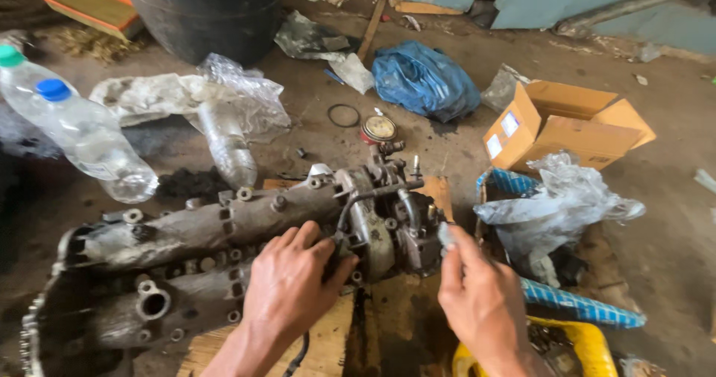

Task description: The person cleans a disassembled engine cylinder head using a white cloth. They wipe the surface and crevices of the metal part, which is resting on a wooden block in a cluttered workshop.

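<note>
A greasy metal engine part (224, 235) lies across a wooden board (328, 347) on the dirt floor. My left hand (291, 284) rests on its middle, fingers spread over the joint where the pump end (403, 224) bolts on. My right hand (477, 291) hovers just right of the pump end, thumb and fingers pinched on a small grey piece (446, 235); what that piece is I cannot tell. A thin metal pipe (365, 198) curves over the top of the pump end.
Two clear plastic bottles (82, 131) lie at the left, a third (227, 146) behind the engine. An open cardboard box (559, 123), crumpled clear plastic (559, 205), a blue bag (425, 79), a black drum (205, 11) and a yellow container (582, 347) surround the work.
</note>
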